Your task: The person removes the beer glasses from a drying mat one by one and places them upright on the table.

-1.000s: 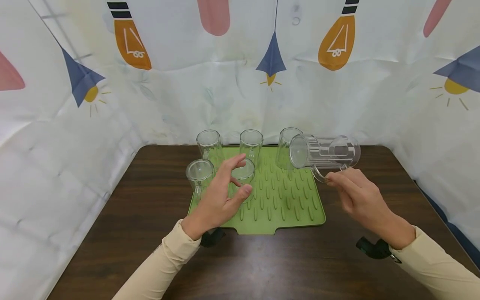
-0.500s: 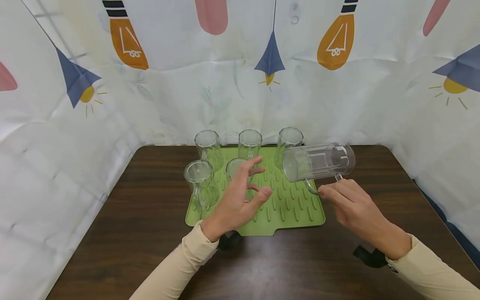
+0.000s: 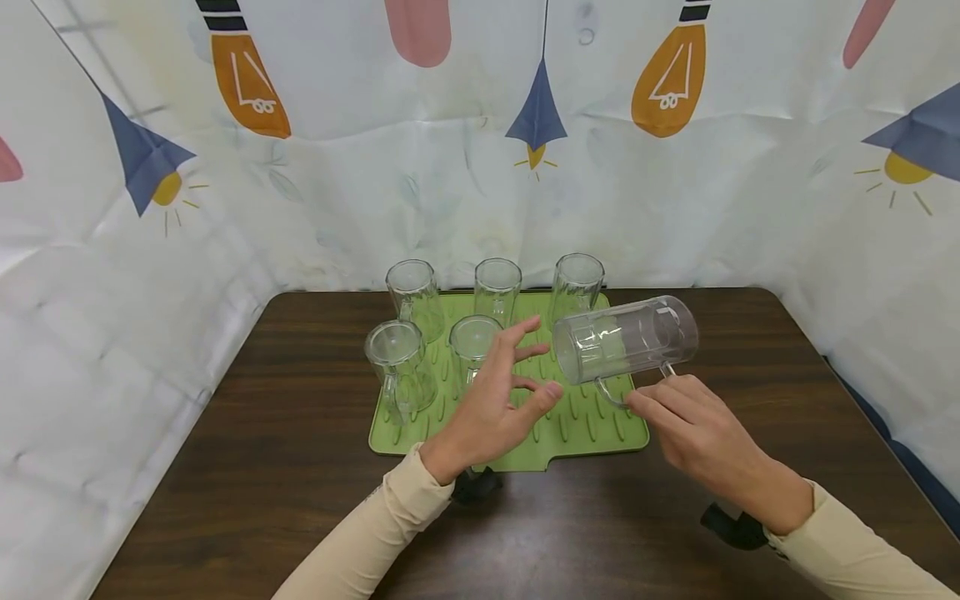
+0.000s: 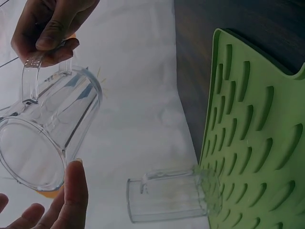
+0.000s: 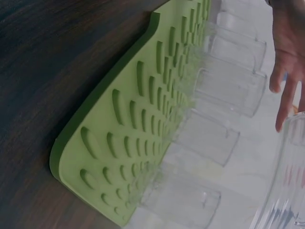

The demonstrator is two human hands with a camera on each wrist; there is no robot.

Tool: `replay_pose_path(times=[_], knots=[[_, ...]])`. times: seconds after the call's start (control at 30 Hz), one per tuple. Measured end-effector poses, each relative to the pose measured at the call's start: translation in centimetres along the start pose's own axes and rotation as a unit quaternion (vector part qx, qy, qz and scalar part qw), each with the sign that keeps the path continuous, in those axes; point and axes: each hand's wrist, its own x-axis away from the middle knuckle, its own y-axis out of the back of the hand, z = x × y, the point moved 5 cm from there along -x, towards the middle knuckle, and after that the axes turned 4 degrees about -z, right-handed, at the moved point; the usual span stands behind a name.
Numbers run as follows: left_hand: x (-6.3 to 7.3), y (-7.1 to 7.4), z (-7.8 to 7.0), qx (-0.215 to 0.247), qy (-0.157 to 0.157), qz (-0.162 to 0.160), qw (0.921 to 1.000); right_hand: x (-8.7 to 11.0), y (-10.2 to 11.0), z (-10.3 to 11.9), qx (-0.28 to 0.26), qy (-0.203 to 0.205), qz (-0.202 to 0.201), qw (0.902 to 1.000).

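My right hand holds a clear glass mug by its handle, pinching it with thumb and fingers. The mug lies on its side in the air, above the right part of a green drying mat, handle downward. To its left, my left hand is raised over the mat with fingers apart and holds nothing. In the left wrist view, the left fingertips appear close to one end of the mug; whether they touch is hard to tell. In the head view a gap shows between them.
Several glass mugs stand on the mat: a back row with left, middle and right ones. In front are a left mug and another mug, partly hidden by the left hand. Printed white cloth hangs behind the dark wooden table.
The right hand has brought the mug left and nearer to me, tilting it slightly. My left hand has moved right toward the mug. The standing mugs keep their places.
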Motion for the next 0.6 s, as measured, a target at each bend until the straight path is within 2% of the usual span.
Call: replay_pose_path(times=[0.17, 0.43, 0.6], knots=[[0.0, -0.5, 0.3, 0.004, 0.01, 0.007, 0.9999, 0.3, -0.2, 0.2, 0.001, 0.001, 0.005, 1.0], [0.0, -1.1, 1.0, 0.015, 0.054, 0.018, 0.9983, 0.6, -0.4, 0.4, -0.004, 0.005, 0.007, 1.0], [-0.1, -1.4, 1.1, 0.015, 0.06, 0.016, 0.998, 0.7, -0.5, 0.6, -0.005, 0.01, 0.008, 0.9999]])
